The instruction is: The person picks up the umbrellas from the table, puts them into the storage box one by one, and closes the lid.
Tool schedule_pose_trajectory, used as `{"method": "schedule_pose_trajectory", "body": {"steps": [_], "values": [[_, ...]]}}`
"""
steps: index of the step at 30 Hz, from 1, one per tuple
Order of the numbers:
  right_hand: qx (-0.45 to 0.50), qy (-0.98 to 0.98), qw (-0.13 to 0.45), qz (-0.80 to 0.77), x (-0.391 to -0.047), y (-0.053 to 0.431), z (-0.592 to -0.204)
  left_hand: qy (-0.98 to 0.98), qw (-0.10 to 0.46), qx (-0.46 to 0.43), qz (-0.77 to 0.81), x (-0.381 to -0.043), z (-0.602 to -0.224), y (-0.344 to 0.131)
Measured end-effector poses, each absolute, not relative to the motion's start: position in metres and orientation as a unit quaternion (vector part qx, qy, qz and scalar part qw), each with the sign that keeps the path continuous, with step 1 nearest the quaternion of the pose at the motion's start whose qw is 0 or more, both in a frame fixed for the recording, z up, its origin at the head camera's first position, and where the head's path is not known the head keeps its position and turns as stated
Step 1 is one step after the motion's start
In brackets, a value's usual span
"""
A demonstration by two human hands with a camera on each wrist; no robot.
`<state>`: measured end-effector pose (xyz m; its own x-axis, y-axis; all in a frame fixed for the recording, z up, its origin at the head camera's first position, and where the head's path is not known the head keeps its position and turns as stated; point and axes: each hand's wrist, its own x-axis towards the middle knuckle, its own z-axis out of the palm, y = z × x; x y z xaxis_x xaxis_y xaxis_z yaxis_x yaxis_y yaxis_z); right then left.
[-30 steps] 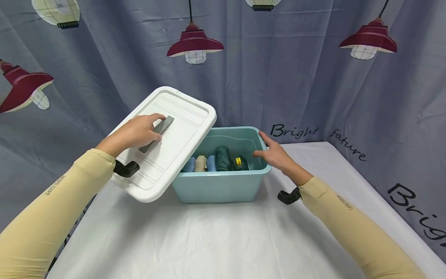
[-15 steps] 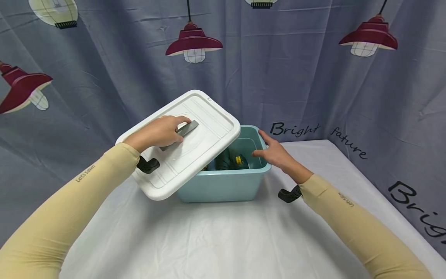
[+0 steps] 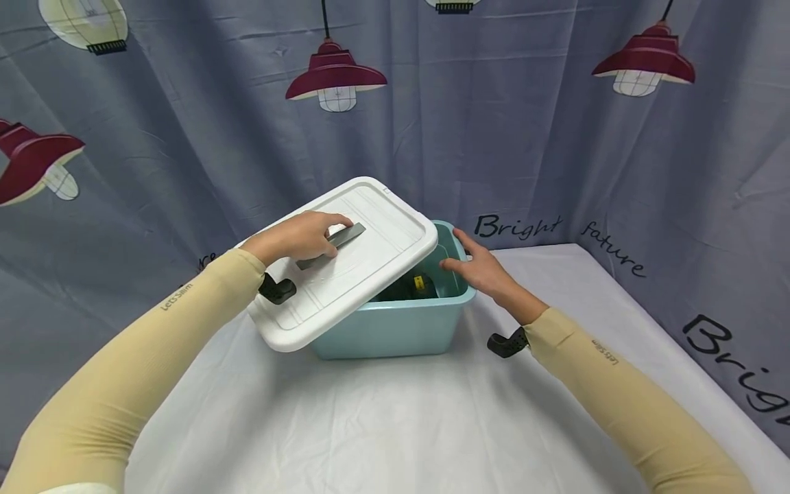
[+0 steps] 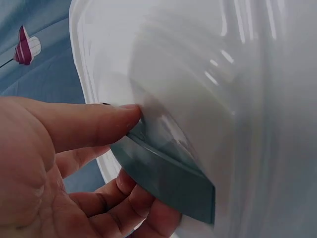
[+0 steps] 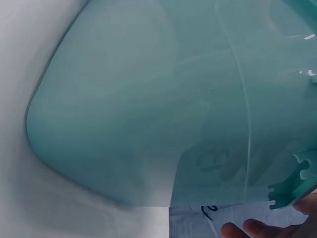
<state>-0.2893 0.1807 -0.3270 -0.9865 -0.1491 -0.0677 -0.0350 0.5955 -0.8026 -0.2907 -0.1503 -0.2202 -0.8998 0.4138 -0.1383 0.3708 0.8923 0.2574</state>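
My left hand (image 3: pixel 302 234) grips the grey handle (image 4: pixel 168 178) of a white plastic lid (image 3: pixel 385 237), thumb on one side and fingers curled behind. The lid slants over the left part of a light teal storage box (image 3: pixel 389 333) on the table. At the box's right end, my right hand (image 3: pixel 487 274) holds the rim, thumb over the inside and fingers along the outer side. Inside the uncovered right part, a dark item with a yellow label (image 3: pixel 422 284) shows; other contents are hidden under the lid. The right wrist view is mostly filled by the box's wall (image 5: pixel 124 109).
A white cloth (image 3: pixel 382 425) covers the table. Behind it hangs a grey-blue curtain (image 3: pixel 494 137) printed with lamps and lettering. The table's right edge runs close along the curtain.
My left hand has carried the lid rightward over the box, and it has come down slightly in the last half second, hiding more of the contents. The right hand stays at the rim.
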Motion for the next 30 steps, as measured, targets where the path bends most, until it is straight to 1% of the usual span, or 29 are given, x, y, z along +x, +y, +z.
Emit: {"method": "schedule_pose_trajectory", "body": {"steps": [16, 23, 30], "values": [[-0.065, 0.883, 0.041, -0.463, -0.291, 0.180, -0.335, 0.958, 0.141, 0.225, 0.108, -0.300, -0.233, -0.134], [-0.062, 0.886, 0.033, -0.459, -0.291, 0.181, -0.334, 0.955, 0.144, 0.233, 0.110, -0.301, -0.232, -0.126], [-0.058, 0.883, 0.041, -0.464, -0.289, 0.185, -0.329, 0.954, 0.140, 0.245, 0.097, -0.304, -0.233, -0.114]]}}
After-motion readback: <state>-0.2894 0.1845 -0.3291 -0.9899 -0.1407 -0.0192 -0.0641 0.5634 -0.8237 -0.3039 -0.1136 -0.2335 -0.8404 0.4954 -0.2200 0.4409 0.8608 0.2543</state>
